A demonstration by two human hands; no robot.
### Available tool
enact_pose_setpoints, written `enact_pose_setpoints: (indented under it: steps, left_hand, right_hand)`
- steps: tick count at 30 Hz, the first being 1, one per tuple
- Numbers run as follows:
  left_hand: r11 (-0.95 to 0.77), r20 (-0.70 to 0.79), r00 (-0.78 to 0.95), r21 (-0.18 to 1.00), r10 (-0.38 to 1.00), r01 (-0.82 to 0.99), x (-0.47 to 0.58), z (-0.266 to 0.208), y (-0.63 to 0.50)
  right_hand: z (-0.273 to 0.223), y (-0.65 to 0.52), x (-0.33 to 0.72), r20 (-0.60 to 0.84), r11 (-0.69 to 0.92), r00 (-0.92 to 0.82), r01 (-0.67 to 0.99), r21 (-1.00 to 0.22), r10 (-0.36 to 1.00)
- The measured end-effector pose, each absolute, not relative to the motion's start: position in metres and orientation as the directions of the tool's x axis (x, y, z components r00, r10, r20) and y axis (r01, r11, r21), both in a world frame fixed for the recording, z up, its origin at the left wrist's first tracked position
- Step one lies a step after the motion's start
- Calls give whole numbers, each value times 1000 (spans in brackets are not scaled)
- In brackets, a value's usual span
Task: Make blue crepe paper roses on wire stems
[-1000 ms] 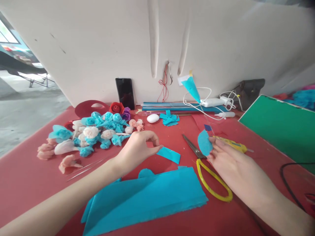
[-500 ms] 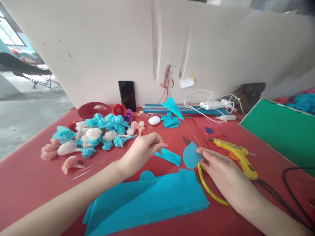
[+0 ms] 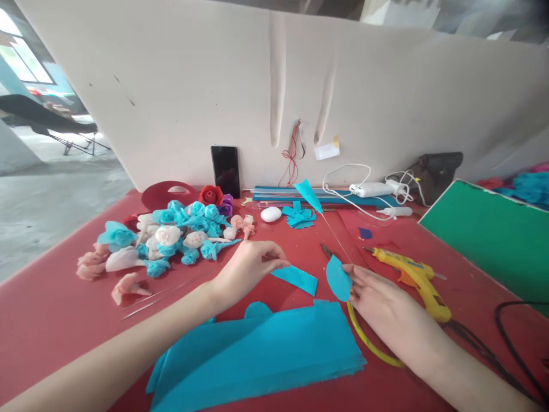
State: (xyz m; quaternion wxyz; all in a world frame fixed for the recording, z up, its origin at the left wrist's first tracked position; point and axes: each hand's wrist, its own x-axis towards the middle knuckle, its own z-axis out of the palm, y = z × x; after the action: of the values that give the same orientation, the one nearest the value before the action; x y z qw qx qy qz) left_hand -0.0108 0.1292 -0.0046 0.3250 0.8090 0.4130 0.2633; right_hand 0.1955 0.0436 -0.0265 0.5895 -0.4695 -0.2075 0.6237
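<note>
My right hand (image 3: 380,294) is closed in a pinch on a rounded blue crepe paper petal (image 3: 338,278) and a thin wire (image 3: 337,237). On the wire's upper end sits a blue paper cone (image 3: 309,196). My left hand (image 3: 255,264) hovers by the near end of a blue paper strip (image 3: 298,279), thumb and fingers pressed together; whether anything small is between them is hidden. Below both hands lies a stack of blue crepe paper (image 3: 261,349), a rounded blue piece (image 3: 258,310) at its far edge. Yellow-handled pliers (image 3: 371,343) lie partly under my right hand.
Paper flowers (image 3: 167,234) are heaped at the left, with loose wires (image 3: 158,297) nearer me. A yellow glue gun (image 3: 412,277) and its cord lie at the right, before a green board (image 3: 493,240). A white egg-shaped object (image 3: 271,214) and a phone (image 3: 226,171) are farther back.
The petal in my right hand has turned, now showing narrower and more curved. The wire with its cone has tilted slightly. My left hand keeps its pinch; the whole view has shifted a little.
</note>
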Motion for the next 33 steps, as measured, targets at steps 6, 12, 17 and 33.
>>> enact_pose_setpoints:
  steps: [6, 12, 17, 33]
  left_hand:
    - [-459, 186, 512, 749, 839, 478, -12, -7, 130]
    - [-471, 256, 460, 760, 850, 448, -16, -2, 133]
    - [-462, 318, 385, 802, 866, 377, -25, 14, 136]
    - [-538, 470, 262, 754, 843, 377, -23, 51, 104]
  right_hand:
    - [-26, 43, 197, -412, -300, 69, -578, -759, 909]
    - [-27, 42, 197, -386, -271, 101, -554, -787, 917]
    - [-26, 39, 195, -338, -240, 123, -489, -839, 933]
    - [-14, 21, 185, -286, -232, 118, -343, -910, 951]
